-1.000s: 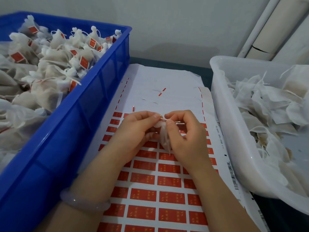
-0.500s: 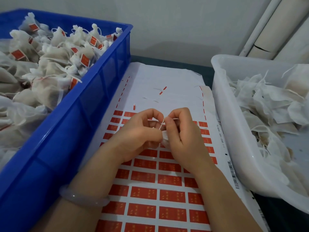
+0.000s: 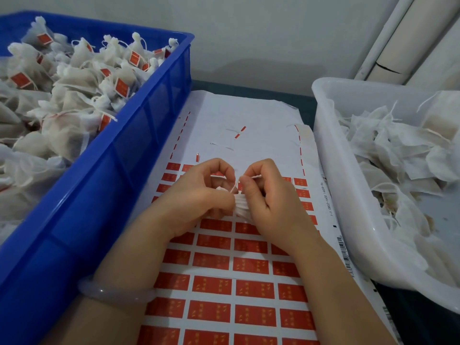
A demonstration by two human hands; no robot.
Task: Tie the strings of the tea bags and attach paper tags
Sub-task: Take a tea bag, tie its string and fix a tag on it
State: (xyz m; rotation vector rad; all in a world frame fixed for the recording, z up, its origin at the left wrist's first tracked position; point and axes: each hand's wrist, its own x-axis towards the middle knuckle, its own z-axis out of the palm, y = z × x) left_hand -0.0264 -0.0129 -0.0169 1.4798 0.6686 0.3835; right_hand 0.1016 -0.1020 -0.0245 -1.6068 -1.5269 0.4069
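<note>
Both hands meet over the middle of the sheet of red paper tags (image 3: 251,288), working one small white tea bag (image 3: 241,207) between them. The left hand (image 3: 196,197) grips the bag's gathered neck with curled fingers, and the right hand (image 3: 273,205) pinches the thin white string (image 3: 252,177), which runs taut from the neck past its fingertips. A pale bangle (image 3: 117,292) circles the left wrist. On the left, a blue crate (image 3: 139,125) holds tied tea bags with red tags (image 3: 74,95). On the right, a white tub (image 3: 333,170) holds loose untagged bags (image 3: 398,158). The sheet lies on the dark surface (image 3: 249,88) between the two containers.
</note>
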